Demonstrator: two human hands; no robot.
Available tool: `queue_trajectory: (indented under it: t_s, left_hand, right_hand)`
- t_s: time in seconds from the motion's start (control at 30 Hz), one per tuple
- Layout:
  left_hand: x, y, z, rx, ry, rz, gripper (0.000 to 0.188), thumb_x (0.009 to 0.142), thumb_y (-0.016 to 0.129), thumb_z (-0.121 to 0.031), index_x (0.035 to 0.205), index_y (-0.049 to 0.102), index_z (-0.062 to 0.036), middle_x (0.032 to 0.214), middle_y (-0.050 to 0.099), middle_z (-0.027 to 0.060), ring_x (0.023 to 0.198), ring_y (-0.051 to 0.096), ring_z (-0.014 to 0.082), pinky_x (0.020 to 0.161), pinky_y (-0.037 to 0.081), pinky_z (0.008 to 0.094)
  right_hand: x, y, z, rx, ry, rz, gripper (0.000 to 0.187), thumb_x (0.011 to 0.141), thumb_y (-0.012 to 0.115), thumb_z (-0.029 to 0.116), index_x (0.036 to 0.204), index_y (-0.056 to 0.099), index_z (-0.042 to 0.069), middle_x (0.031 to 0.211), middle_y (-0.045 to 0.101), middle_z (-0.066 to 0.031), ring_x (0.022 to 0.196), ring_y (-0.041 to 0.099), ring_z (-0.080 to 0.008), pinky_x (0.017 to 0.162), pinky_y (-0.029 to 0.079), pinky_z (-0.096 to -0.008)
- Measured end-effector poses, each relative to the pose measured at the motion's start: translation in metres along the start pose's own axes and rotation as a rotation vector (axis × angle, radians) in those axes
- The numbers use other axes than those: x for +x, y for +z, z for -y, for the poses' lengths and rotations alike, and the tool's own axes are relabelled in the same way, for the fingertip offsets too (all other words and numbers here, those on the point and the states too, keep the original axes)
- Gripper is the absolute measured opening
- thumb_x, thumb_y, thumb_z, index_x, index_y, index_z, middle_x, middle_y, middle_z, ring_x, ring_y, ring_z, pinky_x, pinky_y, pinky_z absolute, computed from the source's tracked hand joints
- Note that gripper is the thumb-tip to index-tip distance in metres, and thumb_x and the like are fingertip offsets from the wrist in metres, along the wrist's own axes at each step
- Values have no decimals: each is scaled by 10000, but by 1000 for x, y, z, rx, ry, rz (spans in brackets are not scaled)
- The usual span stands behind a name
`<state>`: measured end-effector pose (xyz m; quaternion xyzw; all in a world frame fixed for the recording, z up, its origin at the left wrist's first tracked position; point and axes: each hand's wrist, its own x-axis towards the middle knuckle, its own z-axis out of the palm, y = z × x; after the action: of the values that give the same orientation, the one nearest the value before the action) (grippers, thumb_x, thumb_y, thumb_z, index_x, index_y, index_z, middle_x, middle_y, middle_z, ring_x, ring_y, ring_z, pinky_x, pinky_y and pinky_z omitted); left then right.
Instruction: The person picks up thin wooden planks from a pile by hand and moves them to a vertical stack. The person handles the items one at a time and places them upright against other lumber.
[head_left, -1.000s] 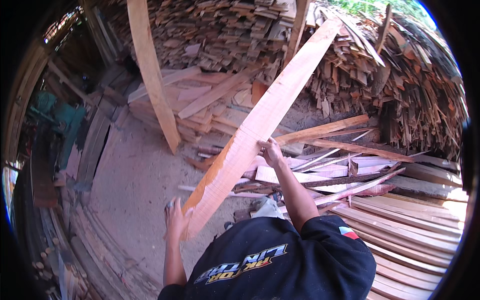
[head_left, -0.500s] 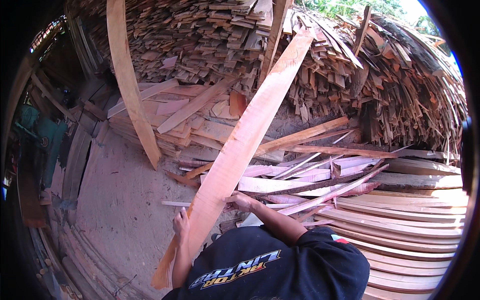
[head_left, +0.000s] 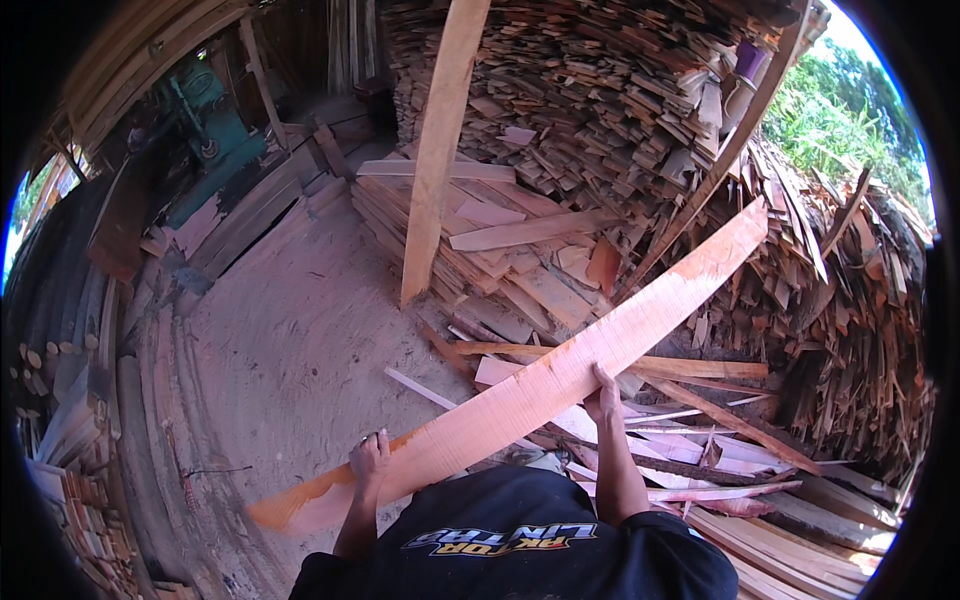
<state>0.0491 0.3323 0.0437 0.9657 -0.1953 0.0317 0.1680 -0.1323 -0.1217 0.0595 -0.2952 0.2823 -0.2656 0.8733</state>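
Observation:
A long, flat wooden plank (head_left: pixel 510 408), pale pinkish with darker orange patches at both ends, slants across in front of me from lower left to upper right. My left hand (head_left: pixel 371 458) is closed on it toward the lower left end, with knuckles showing over the far edge. My right hand (head_left: pixel 603 395) grips the near edge around the middle, thumb lying up on the face; its other fingers are hidden under the wood. The plank's far end overlaps the wood pile in view.
Several offcuts and strips (head_left: pixel 690 455) lie tangled at the right, beside stacked boards (head_left: pixel 775 545). An upright post (head_left: pixel 440 160) stands ahead, by low planks (head_left: pixel 530 275). Behind rises a tall pile of wood scraps (head_left: pixel 590 110). Green machinery (head_left: pixel 215 130) is at far left, beyond the dusty floor (head_left: pixel 290 330).
The plank has swung clockwise, its far end now farther right and lower. My right hand has moved right along with it. The view has turned left, showing more machinery.

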Motion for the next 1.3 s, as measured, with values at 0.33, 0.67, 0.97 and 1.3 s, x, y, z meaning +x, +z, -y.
queue_trajectory:
  t_s: [0.33, 0.67, 0.97, 1.3]
  left_hand:
    - [59, -75, 129, -25, -23, -298, 225, 890, 514, -227, 824, 589, -25, 806, 620, 178, 784, 575, 370, 721, 440, 474]
    - [5, -136, -48, -1038, 55, -246, 358, 841, 659, -277, 1045, 535, -10, 992, 600, 152, 898, 600, 213, 796, 486, 346]
    - [55, -119, -76, -1919, -384, -118, 368, 893, 619, -204, 1162, 500, 18, 1078, 570, 94, 975, 597, 185, 839, 517, 377]
    - [34, -156, -44, -1787, -357, -362, 375, 894, 599, -176, 1207, 474, -10, 1157, 539, 123, 1092, 540, 223, 855, 503, 431]
  right_hand:
    - [-107, 103, -52, -105, 117, 83, 627, 833, 637, 217, 1316, 323, -30, 1254, 485, -169, 1121, 533, -297, 950, 461, -466]
    - [-114, 225, -105, 120, 186, 192, 374, 851, 649, 203, 1165, 520, 43, 1156, 592, -89, 1023, 608, -224, 909, 515, -422]
    - [-99, 228, -160, 271, 508, 169, 218, 878, 623, 212, 1066, 607, 102, 1048, 663, -53, 960, 634, -179, 803, 549, -333]
    - [-100, 223, -195, -25, 943, 570, 521, 912, 492, 466, 1187, 522, 26, 1058, 644, -130, 946, 624, -233, 848, 493, -375]
